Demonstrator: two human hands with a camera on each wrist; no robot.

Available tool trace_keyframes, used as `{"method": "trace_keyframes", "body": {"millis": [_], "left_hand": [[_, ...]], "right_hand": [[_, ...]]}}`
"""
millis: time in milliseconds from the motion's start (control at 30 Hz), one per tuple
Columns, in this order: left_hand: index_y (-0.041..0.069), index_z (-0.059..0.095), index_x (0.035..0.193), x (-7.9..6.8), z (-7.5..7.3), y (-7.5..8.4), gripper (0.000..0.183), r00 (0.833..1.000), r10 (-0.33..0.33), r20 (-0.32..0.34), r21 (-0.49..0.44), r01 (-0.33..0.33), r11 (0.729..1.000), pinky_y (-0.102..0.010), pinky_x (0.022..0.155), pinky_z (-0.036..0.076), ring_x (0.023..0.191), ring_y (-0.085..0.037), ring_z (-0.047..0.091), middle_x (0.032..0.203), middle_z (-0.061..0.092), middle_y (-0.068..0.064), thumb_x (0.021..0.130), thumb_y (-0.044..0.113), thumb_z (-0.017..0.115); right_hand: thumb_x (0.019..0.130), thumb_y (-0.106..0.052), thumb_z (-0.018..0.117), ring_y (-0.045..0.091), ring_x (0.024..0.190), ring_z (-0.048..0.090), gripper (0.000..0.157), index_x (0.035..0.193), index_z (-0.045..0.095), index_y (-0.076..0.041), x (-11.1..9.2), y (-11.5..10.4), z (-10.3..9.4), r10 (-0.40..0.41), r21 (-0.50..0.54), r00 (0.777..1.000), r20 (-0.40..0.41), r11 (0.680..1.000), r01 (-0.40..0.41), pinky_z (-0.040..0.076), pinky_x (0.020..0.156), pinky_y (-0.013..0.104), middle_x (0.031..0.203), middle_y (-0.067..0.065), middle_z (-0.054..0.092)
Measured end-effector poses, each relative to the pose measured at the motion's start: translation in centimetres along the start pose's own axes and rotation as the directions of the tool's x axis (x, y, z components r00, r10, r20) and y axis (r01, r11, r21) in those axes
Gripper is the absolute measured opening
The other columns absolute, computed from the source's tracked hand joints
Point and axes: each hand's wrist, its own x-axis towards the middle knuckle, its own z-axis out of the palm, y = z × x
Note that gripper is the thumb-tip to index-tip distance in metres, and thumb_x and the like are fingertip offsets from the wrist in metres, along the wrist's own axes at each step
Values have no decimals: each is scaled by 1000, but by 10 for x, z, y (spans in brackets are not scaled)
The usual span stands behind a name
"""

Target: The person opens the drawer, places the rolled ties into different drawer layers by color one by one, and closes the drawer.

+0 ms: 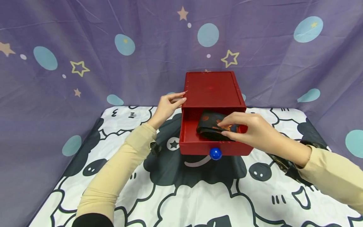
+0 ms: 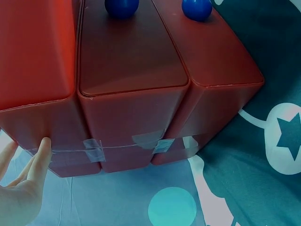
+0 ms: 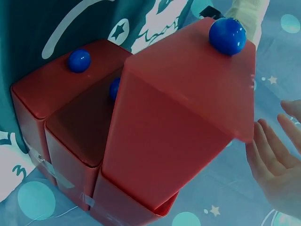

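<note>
Head: narrow right grip (image 1: 252, 130) on roll (image 1: 206, 124)

A white tablecloth (image 1: 187, 201) printed with black cartoon figures forms the work surface. Directly on it, near the far edge, stands a red drawer unit (image 1: 211, 90), three drawers high, top drawer (image 1: 195, 148) pulled out.

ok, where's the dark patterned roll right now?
Head view, right of centre: the dark patterned roll lies inside the pulled-out top drawer of the red drawer unit, the right hand's fingertips at its right part.
</note>
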Motion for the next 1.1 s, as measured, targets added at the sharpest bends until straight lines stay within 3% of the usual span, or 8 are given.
{"method": "trace_keyframes", "body": {"millis": [167, 233, 367, 600, 967, 1100], "left_hand": [[3, 57, 118, 0, 0, 0, 36, 1000, 6, 3, -3, -6, 1000, -25, 79, 51, 98, -23, 59, 116, 56, -14, 84, 12, 61], [3, 57, 118, 0, 0, 0, 36, 1000, 8, 3, -2, -8, 1000, -25, 79, 51, 98, -23, 59, 116, 57, -14, 84, 12, 61], [2, 57, 118, 1, -1, 0, 36, 1000, 9, 1, -7, -9, 1000, -26, 79, 51, 97, -23, 59, 116, 57, -14, 84, 11, 61], [2, 57, 118, 0, 0, 0, 35, 1000, 8, -6, -7, -8, 1000, -25, 79, 51, 96, -22, 60, 116, 57, -15, 84, 10, 61], [1, 57, 118, 0, 1, 0, 35, 1000, 10, -8, -8, -10, 1000, -26, 78, 51, 96, -23, 59, 114, 57, -17, 84, 9, 60], [1, 57, 118, 0, 1, 0, 35, 1000, 7, -13, -8, -8, 1000, -25, 78, 51, 96, -23, 60, 113, 57, -17, 84, 9, 60]], "right_hand": [[78, -19, 69, 11, 84, 60, 19, 92, 68, -7, -5, -4, 3, -84, -2, 995, -48, 996, 84, 49, 71, 13, 89, 0, 64], [83, -30, 61, 11, 84, 60, 26, 91, 68, -7, -8, -6, 5, -110, -16, 992, -66, 994, 109, 48, 72, 11, 88, 0, 64], [87, -38, 51, 12, 82, 59, 36, 91, 68, -6, -13, -10, 9, -132, -37, 986, -98, 991, 129, 45, 75, 8, 88, 2, 63], [88, -36, 52, 16, 81, 60, 36, 91, 68, -3, -24, -15, 18, -173, -72, 974, -144, 984, 164, 44, 82, 10, 89, 5, 63], [86, -29, 56, 16, 71, 60, 31, 85, 69, 0, -30, -16, 31, -315, -162, 918, -240, 946, 282, 52, 64, 19, 85, 8, 64], [87, -27, 56, 17, 71, 61, 30, 84, 69, 0, -33, -17, 36, -320, -170, 912, -256, 944, 283, 52, 68, 19, 84, 8, 64]]}}
